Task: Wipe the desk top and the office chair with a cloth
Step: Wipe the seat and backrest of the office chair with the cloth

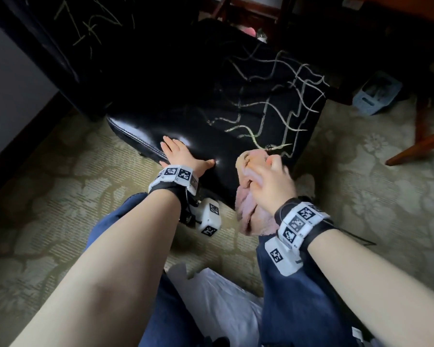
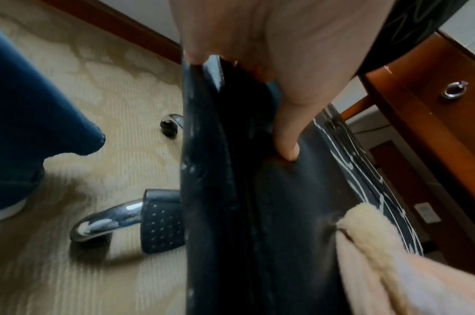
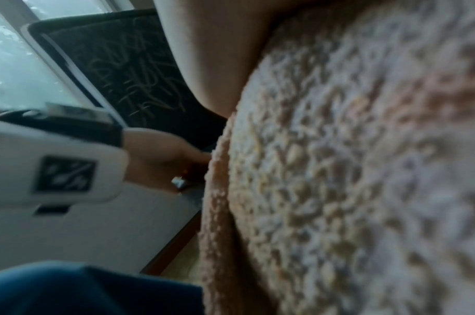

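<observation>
A black leather office chair seat fills the middle of the head view, with pale scribbled lines over its right half. My left hand lies flat on the seat's near left corner, fingers straight, thumb pressed on the leather. My right hand grips a bunched pink cloth at the seat's near edge, just below the scribbles. The cloth fills most of the right wrist view and also shows at the seat edge in the left wrist view.
The chair back with more scribbles stands at the far left. A wooden desk with a ring pull is to the right, a blue object under it. Chrome chair legs and patterned carpet lie below. My jeans-clad legs are near.
</observation>
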A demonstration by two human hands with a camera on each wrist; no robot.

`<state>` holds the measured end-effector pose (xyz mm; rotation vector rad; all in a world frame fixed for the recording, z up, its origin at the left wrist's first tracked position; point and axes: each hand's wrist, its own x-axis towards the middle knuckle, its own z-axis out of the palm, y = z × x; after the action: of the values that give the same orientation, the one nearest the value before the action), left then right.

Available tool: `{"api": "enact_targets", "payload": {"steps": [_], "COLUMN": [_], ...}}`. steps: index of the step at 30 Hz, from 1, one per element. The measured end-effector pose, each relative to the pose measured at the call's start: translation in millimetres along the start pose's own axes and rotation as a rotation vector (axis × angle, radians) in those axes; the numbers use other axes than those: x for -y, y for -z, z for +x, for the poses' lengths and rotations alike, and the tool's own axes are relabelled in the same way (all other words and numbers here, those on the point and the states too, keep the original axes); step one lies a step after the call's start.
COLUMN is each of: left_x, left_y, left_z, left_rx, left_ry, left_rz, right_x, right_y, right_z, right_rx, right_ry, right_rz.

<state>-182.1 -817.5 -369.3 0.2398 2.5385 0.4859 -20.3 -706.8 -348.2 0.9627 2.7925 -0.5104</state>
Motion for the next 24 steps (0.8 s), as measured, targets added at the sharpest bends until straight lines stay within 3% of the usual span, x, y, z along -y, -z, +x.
{"api": "enact_targets", "payload": {"steps": [6,8,11,13,16,20,24], "left_x": [17.5,20.9,13.6,5.1,1.2,11.4,11.4], "left_y": [32.7,35.2,27.6,14.6,-0.7,2.5,-0.9], "left_z": [27.7,27.9,15.7,4.1,-8.5,-7.0,-4.8], "left_rx": [-0.056,-0.152,-0.35,-0.274,-0.106,-0.072,-0.041], "left_ry": [-0.024,-0.027,-0.128,-0.184,-0.108,-0.133,-0.147], "left_rz": [0.105,0.078,0.107,0.156,0.229,0.255,0.213], "right_x": [9.2,2.3,-4.8,1.7,23.7,38.2,29.4], "right_y": [-7.4,-6.8,-8.5,-14.3,-34.7,-52.2,-49.6], "right_z": [-5.0,-4.4,-7.3,-9.2,-9.8,-7.8,-1.4], "right_rx": [0.165,0.103,-0.148,-0.215,-0.138,-0.107,-0.219], "right_ry": [0.415,0.387,0.257,0.309,0.403,0.313,0.435], "right_rz": [0.104,0.143,0.273,0.23,-0.002,-0.183,-0.16]}}
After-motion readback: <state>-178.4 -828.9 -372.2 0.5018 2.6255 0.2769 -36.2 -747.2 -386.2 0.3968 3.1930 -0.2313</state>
